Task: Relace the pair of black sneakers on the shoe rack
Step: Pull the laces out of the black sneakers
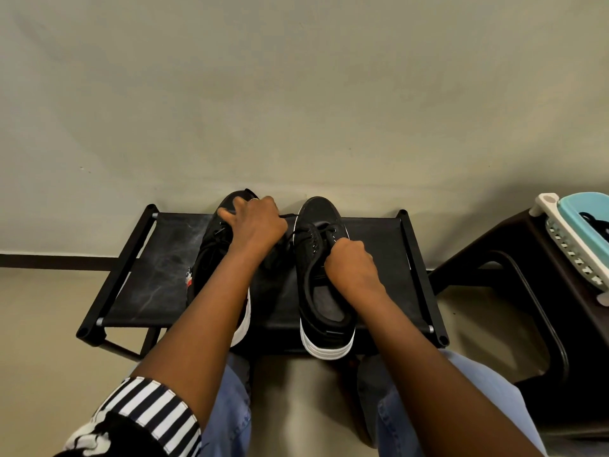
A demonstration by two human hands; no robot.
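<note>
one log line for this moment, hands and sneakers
task: relace sneakers | left hand: holds left sneaker at toe | right hand: grips right sneaker by the lacing | sneakers: side by side on shoe rack

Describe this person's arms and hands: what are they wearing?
The left hand and right hand wear no gloves; a thin ring seems to sit on the left. A black-and-white striped sleeve is pushed up the left arm; the right arm shows none.
</note>
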